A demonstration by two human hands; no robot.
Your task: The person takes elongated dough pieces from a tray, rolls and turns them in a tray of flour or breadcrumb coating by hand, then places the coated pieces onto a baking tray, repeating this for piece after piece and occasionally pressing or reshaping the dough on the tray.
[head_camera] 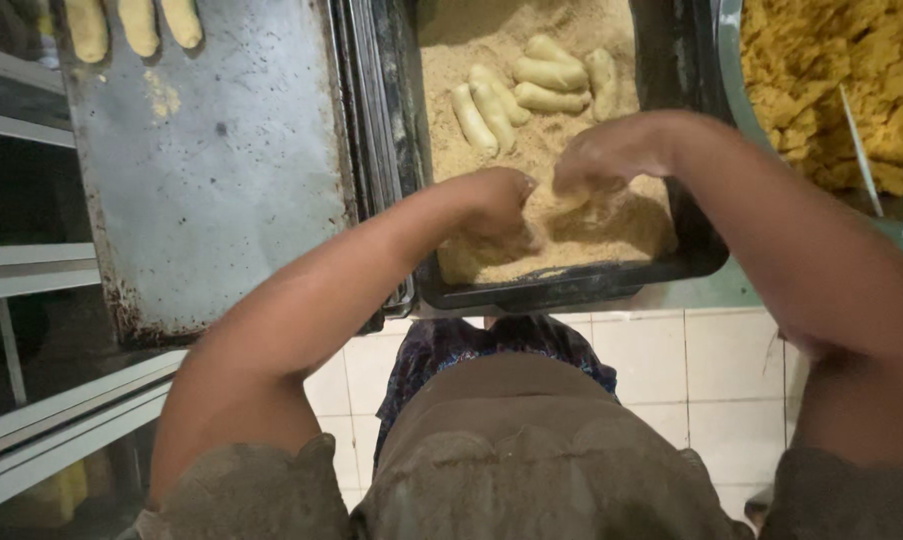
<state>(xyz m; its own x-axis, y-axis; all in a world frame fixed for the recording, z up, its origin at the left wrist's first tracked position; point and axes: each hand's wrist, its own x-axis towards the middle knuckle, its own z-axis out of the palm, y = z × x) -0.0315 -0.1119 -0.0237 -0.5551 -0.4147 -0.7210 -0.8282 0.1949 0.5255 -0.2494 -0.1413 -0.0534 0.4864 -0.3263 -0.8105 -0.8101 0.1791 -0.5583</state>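
Here my left hand and my right hand are both down in the deep black rectangular tray, which is filled with fine tan breadcrumbs. The two hands sit close together over the near end of the tray, knuckles up, fingers curled down into the crumbs. My left fingers are bunched narrow, and the right ones are bent in much the same way; the crumbs and my own knuckles hide the fingertips, so I cannot tell whether either hand is closed on a piece or only pressing into the coating.

Further up the same tray, well apart from my hands, lies a cluster of pale crumb-coated finger-shaped rolls, side by side and touching one another on top of the crumbs.

To the left, just beside the black tray, is a flat worn grey metal baking sheet, stained and dark along its near edge. Three more coated yellowish rolls lie in a row at its far left corner.

At the upper right stands a large metal bowl heaped with a lumpy yellow mash, a thin utensil handle leaning out of it. Below the trays I see white floor tiles.
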